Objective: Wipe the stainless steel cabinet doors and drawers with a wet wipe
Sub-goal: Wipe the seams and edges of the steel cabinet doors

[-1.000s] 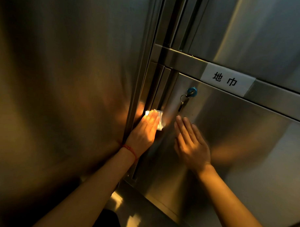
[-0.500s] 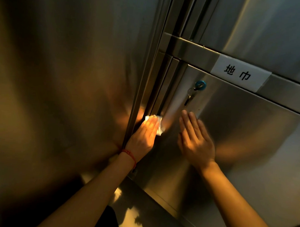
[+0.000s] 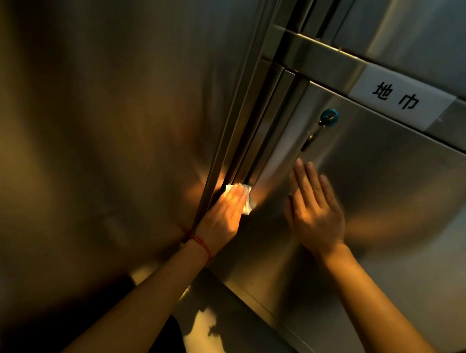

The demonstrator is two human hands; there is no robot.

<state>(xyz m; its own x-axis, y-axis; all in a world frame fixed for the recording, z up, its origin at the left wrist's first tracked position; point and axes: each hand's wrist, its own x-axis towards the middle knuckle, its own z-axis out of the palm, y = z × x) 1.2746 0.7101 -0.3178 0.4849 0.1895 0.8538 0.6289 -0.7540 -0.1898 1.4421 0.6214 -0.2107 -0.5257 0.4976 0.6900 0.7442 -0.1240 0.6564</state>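
The cabinet door (image 3: pixel 384 208) is brushed silver-grey steel; above its blue-capped lock (image 3: pixel 330 117) sits a white label (image 3: pixel 401 96) with black characters; left of the lock, the wipe (image 3: pixel 248 203) is white; a red string (image 3: pixel 201 244) bands the wrist below it.

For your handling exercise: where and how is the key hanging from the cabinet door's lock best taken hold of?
Pinch the dangling key low on its flat sides, coming from the front and just below the blue lock. It hangs free against the door, clear above the right hand, so a thumb-and-finger grip probably suits.

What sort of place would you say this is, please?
Probably a linen or storage room: steel cabinet doors, a paper label reading "floor towel", and a key hanging in the lock.
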